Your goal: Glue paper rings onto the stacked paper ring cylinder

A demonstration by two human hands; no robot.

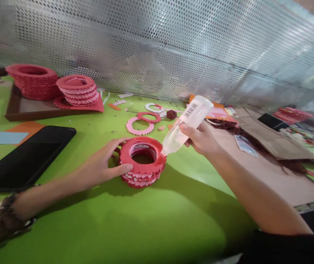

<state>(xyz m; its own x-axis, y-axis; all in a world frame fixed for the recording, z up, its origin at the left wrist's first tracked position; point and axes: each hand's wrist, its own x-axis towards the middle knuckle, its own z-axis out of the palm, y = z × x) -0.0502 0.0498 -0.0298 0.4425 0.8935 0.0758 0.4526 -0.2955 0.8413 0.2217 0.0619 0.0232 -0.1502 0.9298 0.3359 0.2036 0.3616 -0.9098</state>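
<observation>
A stack of red and pink scalloped paper rings [142, 162] sits mid-table, steadied by the left hand [102, 165]. The right hand [201, 138] grips a tilted glue bottle [186, 124], nozzle touching its rim. Green tabletop [146, 223], perforated metal screen [173, 44] behind

A: What can't be read?
B: The label [191, 110] on the squeeze bottle [186, 123]: its print is too small. 2 patches on the perforated screen [201, 44] are blurred out.
A: And at the edges?
B: The phone [27, 157] runs off the left edge, the red pile [291, 114] far right is a smear, and the left hand [102, 165] hides fingers behind the stack of red rings [142, 172].
</observation>
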